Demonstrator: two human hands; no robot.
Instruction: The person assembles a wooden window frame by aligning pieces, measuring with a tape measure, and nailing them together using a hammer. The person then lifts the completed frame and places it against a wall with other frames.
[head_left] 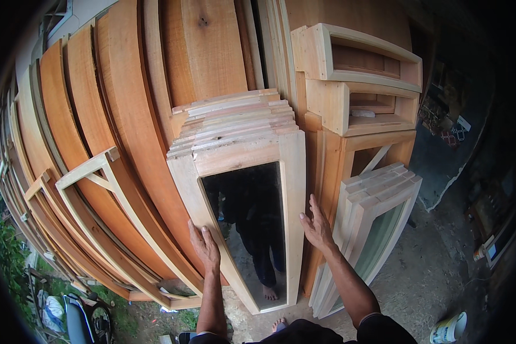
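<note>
A pale wooden window frame (294, 218) with a dark glass pane (249, 218) stands at the front of a leaning stack of similar frames (235, 117). My left hand (205, 246) is at its left edge, fingers stretched upward and the palm turned toward the wood. On the opposite side, my right hand (318, 228) is open beside the right edge, thumb and fingers apart. Neither hand is wrapped around the frame; whether the palms press on it I cannot tell. The dark glass reflects a standing person's legs and foot.
Tall reddish-brown boards (132, 103) lean behind, with slim open frames (86, 172) at left. Right of the stack are more glazed frames (378, 212) and two box-shaped wooden frames (375, 54). A white bucket (448, 328) and a parked motorbike (80, 318) stand at the lower corners.
</note>
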